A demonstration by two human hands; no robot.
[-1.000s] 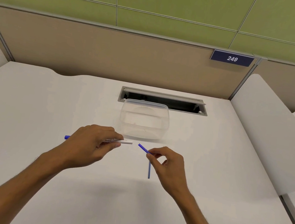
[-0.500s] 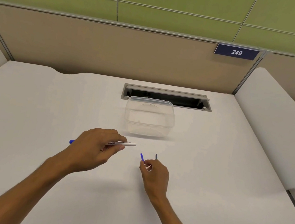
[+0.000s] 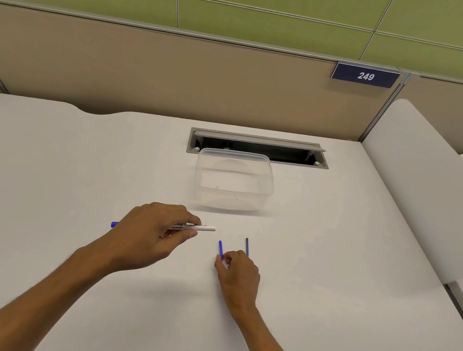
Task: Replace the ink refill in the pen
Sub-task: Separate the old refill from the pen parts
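White plastic pen barrel [image 3: 196, 227] gripped in left hand [image 3: 150, 235]; right hand [image 3: 236, 271] pinches thin blue ink refill [image 3: 220, 249] nearby, right.

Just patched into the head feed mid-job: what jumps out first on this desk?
The two hands at the centre of the white desk: the left hand grips a white pen barrel pointing right, and the right hand pinches a thin blue refill, with a second, darker refill beside it. Behind them sits a clear plastic container, with a "249" sign on the partition above.
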